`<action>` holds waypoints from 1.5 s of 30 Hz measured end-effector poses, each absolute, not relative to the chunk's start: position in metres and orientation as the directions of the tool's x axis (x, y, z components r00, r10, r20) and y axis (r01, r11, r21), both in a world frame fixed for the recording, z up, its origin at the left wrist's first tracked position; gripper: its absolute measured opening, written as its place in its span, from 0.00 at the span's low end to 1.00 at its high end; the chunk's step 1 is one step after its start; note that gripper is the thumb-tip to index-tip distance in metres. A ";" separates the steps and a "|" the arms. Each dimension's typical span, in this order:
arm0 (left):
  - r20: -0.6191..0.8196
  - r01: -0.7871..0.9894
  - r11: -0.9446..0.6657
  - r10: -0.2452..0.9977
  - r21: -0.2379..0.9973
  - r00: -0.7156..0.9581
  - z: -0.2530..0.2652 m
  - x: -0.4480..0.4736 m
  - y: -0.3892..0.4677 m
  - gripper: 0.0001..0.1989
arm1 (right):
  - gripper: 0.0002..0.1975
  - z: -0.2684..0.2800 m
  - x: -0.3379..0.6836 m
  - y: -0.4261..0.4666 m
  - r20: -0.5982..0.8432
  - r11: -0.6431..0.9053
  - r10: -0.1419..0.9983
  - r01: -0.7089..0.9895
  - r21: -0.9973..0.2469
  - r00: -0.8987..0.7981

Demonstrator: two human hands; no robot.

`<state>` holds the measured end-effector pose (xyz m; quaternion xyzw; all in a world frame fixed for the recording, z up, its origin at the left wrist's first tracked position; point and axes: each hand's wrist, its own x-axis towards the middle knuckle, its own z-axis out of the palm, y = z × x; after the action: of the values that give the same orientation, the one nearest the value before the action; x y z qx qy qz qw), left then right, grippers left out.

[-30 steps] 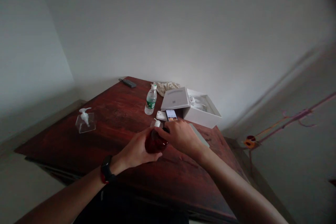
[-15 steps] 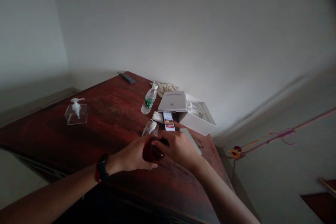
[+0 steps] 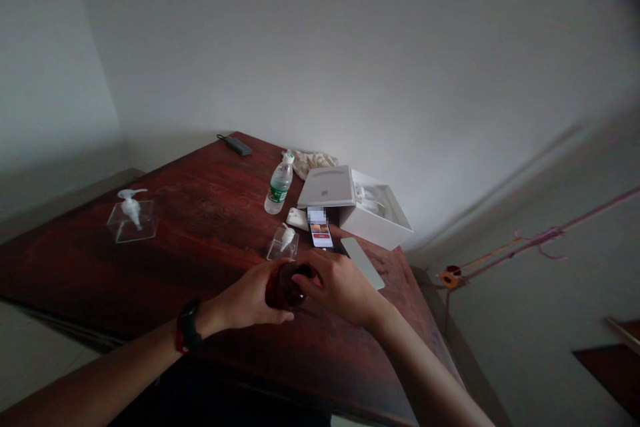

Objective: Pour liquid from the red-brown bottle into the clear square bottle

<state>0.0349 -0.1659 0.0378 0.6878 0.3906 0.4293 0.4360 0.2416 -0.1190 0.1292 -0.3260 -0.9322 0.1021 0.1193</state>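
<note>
1. I am wrapping my left hand [image 3: 250, 299] around the side of a dark red bottle [image 3: 281, 287], fingers closed on its body, so it is staying steady on the table [image 3: 200, 213].
2. My right hand [image 3: 337, 285] is curling over the bottle's dark cap [image 3: 303, 273], fingertips pinched on it; how tightly, I cannot tell in this dim light.
3. The bottle is sitting between my two hands, near the table's front edge, and it looks to be leaning a little toward my right hand.
4. Just beyond my grip a small clear pump bottle [image 3: 284, 243] is standing, with a lit phone [image 3: 320, 233] lying beside it.
5. Farther out are a water bottle [image 3: 278, 185], an open white box [image 3: 373, 210] and a crumpled cloth [image 3: 313, 161].
6. Well off to my left another clear pump bottle [image 3: 131, 215] is standing alone.
7. Nothing is lying between my hands and the red bottle.
</note>
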 end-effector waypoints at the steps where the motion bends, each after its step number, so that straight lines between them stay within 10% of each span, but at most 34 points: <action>1: 0.250 0.162 -0.316 0.909 0.935 0.334 0.037 0.035 -0.165 0.36 | 0.07 0.130 0.243 -0.120 0.164 0.773 0.625 0.575 -0.269 -0.763; 11: 0.250 0.153 -0.323 0.897 0.934 0.365 0.036 0.030 -0.162 0.38 | 0.05 0.130 0.244 -0.119 0.184 0.773 0.626 0.573 -0.272 -0.758; 23: 0.231 0.159 -0.323 0.877 0.933 0.422 0.038 0.018 -0.160 0.37 | 0.22 0.141 0.248 -0.114 0.161 0.893 0.368 0.300 -0.335 -0.916; 28: 0.230 0.145 -0.323 0.865 0.935 0.445 0.039 0.018 -0.160 0.39 | 0.30 0.141 0.244 -0.119 0.189 0.865 0.442 0.362 -0.347 -0.877; 33: 0.213 0.163 -0.315 0.867 0.935 0.451 0.042 0.017 -0.160 0.36 | 0.07 0.142 0.237 -0.117 0.122 0.806 0.575 0.535 -0.254 -0.809; 45: 0.233 0.151 -0.330 0.863 0.932 0.448 0.039 0.016 -0.158 0.41 | 0.19 0.141 0.249 -0.106 0.129 0.864 0.369 0.289 -0.413 -0.920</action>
<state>0.0155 -0.1577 0.0387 0.7171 0.3536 0.3884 0.4582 0.2490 -0.1060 0.1408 -0.1714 -0.9599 0.1967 0.1022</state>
